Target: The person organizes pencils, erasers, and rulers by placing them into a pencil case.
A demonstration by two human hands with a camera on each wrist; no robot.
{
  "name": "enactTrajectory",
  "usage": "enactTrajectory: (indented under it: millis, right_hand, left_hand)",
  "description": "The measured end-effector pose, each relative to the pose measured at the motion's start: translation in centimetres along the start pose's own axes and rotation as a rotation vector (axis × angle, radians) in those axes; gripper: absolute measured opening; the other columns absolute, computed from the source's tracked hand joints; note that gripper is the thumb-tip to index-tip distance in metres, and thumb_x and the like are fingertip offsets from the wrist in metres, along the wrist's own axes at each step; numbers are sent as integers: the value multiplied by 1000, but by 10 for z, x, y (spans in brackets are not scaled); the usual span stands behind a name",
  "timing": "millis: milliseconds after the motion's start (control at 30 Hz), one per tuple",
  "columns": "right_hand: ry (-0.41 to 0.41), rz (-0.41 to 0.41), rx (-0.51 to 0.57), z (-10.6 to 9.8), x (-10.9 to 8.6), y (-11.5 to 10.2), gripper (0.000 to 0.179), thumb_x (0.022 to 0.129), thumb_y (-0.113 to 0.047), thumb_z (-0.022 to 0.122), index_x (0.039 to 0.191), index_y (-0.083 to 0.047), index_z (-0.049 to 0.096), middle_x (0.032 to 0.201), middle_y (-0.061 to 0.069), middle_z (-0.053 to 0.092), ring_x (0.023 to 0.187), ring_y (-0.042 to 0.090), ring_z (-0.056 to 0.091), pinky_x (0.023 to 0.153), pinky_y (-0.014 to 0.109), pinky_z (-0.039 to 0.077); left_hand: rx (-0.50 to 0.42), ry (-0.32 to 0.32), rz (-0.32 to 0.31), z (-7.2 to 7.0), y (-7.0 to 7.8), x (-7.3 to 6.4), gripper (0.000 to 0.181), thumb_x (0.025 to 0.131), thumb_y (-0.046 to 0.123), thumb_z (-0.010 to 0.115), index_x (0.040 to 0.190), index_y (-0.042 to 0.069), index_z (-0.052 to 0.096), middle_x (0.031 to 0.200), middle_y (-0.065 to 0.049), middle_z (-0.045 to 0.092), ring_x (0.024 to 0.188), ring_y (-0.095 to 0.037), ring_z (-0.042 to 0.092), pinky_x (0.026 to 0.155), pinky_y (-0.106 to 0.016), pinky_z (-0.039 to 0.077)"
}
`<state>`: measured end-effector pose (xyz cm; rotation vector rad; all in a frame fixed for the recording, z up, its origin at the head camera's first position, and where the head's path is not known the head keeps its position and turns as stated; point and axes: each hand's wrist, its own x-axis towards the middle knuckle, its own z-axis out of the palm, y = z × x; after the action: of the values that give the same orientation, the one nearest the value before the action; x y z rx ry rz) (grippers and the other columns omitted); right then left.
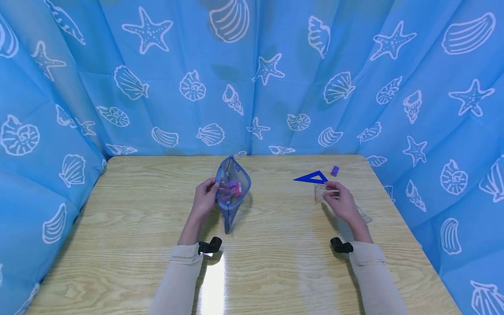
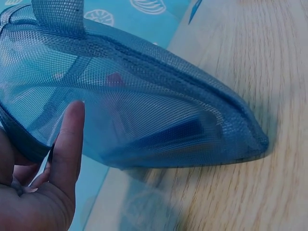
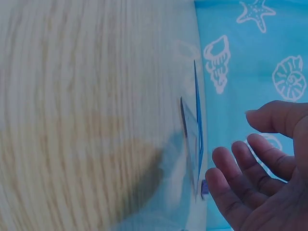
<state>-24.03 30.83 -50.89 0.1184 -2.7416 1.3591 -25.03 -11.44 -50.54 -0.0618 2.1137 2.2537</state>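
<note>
My left hand (image 1: 204, 195) grips the left side of a blue-grey mesh zip pouch (image 1: 245, 177), which is unzipped with its mouth spread. A pink block (image 1: 237, 189) and something purple show inside, and a dark blue shape (image 2: 168, 134) appears through the mesh in the left wrist view. Over the right part of the table, my right hand (image 1: 341, 202) has its thumb and fingers apart, loosely bent, with nothing between them. Its fingertips are right at the corner of a blue set square (image 1: 304, 178). Below them lies a clear set square (image 1: 318, 194), partly hidden by the hand.
A small purple block (image 1: 335, 170) lies beyond the blue set square. Another clear plastic piece (image 1: 365, 215) with markings shows beside the right wrist. The wood-grain table (image 1: 130, 218) meets a blue shell-print curtain (image 1: 236, 52) at the back and sides.
</note>
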Motion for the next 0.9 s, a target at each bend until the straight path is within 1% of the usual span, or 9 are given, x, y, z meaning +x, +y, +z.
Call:
enactTrajectory:
  millis: [100, 200, 267, 367, 500, 633, 700, 800, 900]
  right_hand:
    - [-12, 36, -14, 0, 1, 3, 44, 101, -7, 58, 141, 10, 48, 134, 33, 54, 117, 46, 58, 88, 31, 51]
    - [-32, 73, -32, 0, 3, 6, 48, 101, -10, 59, 143, 9, 45, 137, 32, 51, 121, 46, 54, 93, 43, 52]
    - [-41, 100, -46, 0, 5, 7, 52, 100, -11, 61, 145, 8, 44, 140, 32, 49, 124, 47, 51, 97, 52, 50]
    - [-54, 142, -85, -1, 9, 6, 60, 98, -15, 65, 147, 9, 40, 144, 33, 45, 128, 49, 47, 103, 59, 45]
    - [-88, 176, -167, -2, 15, 4, 75, 95, -22, 72, 149, 13, 33, 146, 37, 41, 131, 52, 43, 108, 61, 40]
    - [-113, 196, -225, 0, 22, 3, 85, 92, -26, 76, 149, 16, 29, 146, 40, 38, 134, 54, 40, 113, 62, 35]
    - [-122, 202, -247, 1, 25, 3, 88, 90, -27, 77, 149, 17, 29, 146, 41, 38, 135, 54, 38, 114, 62, 33]
    - [-128, 209, -282, 0, 29, 1, 88, 88, -28, 79, 147, 18, 31, 144, 41, 39, 133, 55, 39, 112, 62, 35]
    - [-137, 227, -315, -1, 31, -1, 88, 88, -30, 79, 146, 17, 34, 140, 41, 40, 130, 55, 38, 110, 63, 36]
  left_hand:
    - [-10, 4, 3, 0, 0, -1, 33, 110, 9, 40, 133, -5, 59, 124, -29, 63, 106, -36, 71, 73, -27, 60]
    - [-16, 0, 11, 0, 0, -1, 33, 110, 9, 40, 133, -6, 58, 124, -30, 63, 106, -36, 71, 75, -27, 61]
    - [-15, 1, 13, 0, 0, -1, 33, 110, 9, 40, 134, -6, 58, 124, -30, 63, 106, -36, 71, 75, -27, 60]
    - [-12, 5, 13, -1, 1, 0, 33, 110, 9, 40, 134, -6, 58, 124, -30, 63, 107, -36, 70, 75, -27, 60]
    - [-1, 9, 13, -2, 2, 0, 33, 110, 10, 40, 134, -6, 59, 125, -29, 63, 107, -37, 70, 74, -26, 60]
    - [7, 7, 9, -2, 2, -2, 33, 110, 9, 40, 134, -6, 58, 124, -28, 63, 107, -36, 70, 74, -27, 59]
    - [6, 8, 8, -2, 3, -2, 33, 110, 9, 40, 133, -6, 58, 124, -28, 64, 104, -33, 71, 73, -26, 59]
    - [-1, 9, 11, -1, 4, -3, 32, 110, 7, 40, 133, -6, 58, 123, -29, 63, 102, -32, 72, 72, -26, 60]
    - [-12, 9, 14, 0, 3, -3, 32, 110, 7, 40, 132, -7, 58, 123, -30, 63, 104, -35, 71, 74, -28, 61]
